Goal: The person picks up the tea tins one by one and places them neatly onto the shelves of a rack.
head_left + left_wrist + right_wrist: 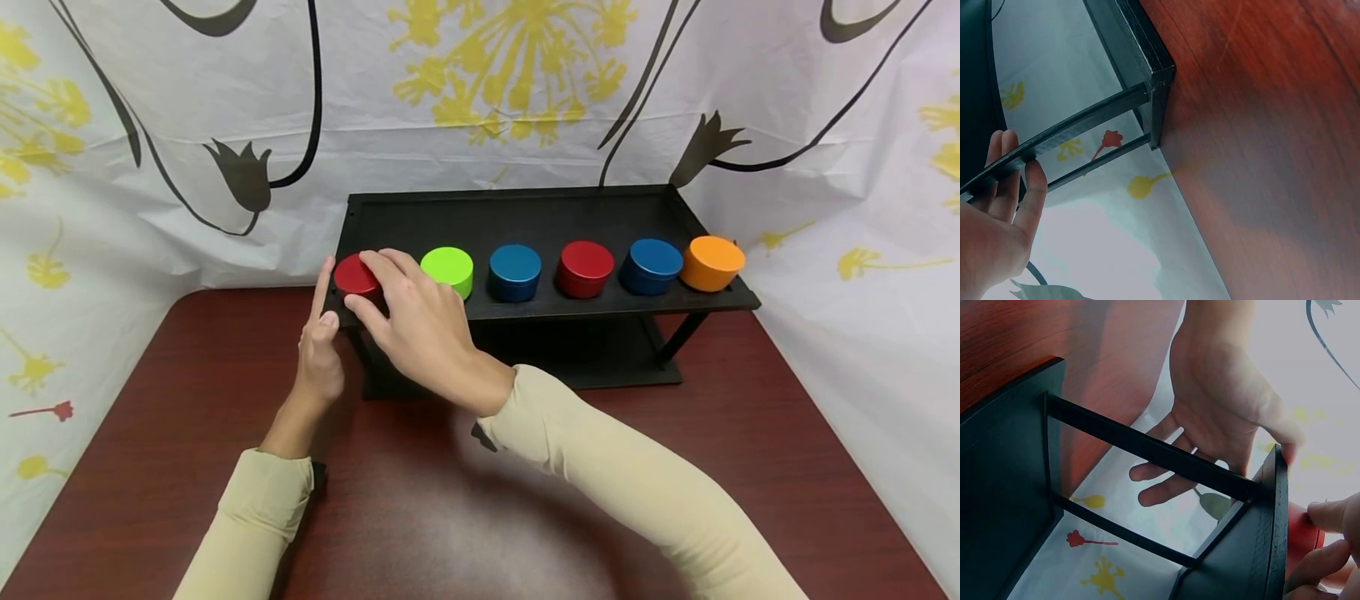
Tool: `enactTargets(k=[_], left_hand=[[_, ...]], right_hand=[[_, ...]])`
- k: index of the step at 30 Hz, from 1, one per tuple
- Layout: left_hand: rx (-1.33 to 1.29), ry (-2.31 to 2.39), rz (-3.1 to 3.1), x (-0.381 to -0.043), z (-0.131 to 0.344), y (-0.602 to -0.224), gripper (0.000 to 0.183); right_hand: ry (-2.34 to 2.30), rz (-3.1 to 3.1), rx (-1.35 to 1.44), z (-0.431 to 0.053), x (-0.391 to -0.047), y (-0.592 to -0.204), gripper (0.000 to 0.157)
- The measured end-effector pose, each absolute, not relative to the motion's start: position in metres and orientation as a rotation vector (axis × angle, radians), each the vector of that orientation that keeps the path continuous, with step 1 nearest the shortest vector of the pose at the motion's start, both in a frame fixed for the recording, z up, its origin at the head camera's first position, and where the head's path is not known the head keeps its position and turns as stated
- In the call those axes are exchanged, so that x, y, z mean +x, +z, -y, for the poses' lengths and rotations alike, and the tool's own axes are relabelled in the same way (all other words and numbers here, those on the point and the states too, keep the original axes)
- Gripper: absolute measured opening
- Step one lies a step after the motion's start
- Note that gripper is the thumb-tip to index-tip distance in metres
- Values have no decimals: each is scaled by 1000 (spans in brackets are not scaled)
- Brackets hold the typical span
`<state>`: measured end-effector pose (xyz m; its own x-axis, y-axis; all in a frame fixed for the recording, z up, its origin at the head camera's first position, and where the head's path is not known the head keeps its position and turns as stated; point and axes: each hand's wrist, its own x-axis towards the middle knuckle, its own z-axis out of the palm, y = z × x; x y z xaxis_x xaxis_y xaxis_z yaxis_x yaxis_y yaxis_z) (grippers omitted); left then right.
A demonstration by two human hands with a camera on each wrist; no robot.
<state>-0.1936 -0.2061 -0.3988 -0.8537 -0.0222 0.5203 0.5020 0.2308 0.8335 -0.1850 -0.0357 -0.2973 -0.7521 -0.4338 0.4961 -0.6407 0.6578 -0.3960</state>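
Note:
My right hand (427,321) grips a red round tin (356,273) at the left end of a black two-level shelf (517,215), thumb at the near side and fingers over the far side. In the right wrist view the red tin (1300,540) shows partly behind the shelf edge, between thumb and fingers. My left hand (321,358) is at the shelf's left end, fingers straight, thumb by the top board's edge. In the left wrist view the left hand (997,231) has its fingertips right at a black side bar (1085,122).
Right of the gripped tin, a row of tins runs along the top board: lime green (447,268), blue (515,273), red (585,269), blue (651,267) and orange (712,264). The shelf stands on a reddish-brown table (480,517), before a patterned white curtain (480,158).

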Motion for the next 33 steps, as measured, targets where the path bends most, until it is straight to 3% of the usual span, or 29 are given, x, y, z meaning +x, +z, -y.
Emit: enactTargets(k=[27,33], left_hand=[[-464,-1659,2079,-194,205,-399,65],[-472,-1652,2082,-194,205,-399,68]], right_hand=[[719,2537,840,38,-189,-298,46],[758,2517,851,37,-186,-299,54]])
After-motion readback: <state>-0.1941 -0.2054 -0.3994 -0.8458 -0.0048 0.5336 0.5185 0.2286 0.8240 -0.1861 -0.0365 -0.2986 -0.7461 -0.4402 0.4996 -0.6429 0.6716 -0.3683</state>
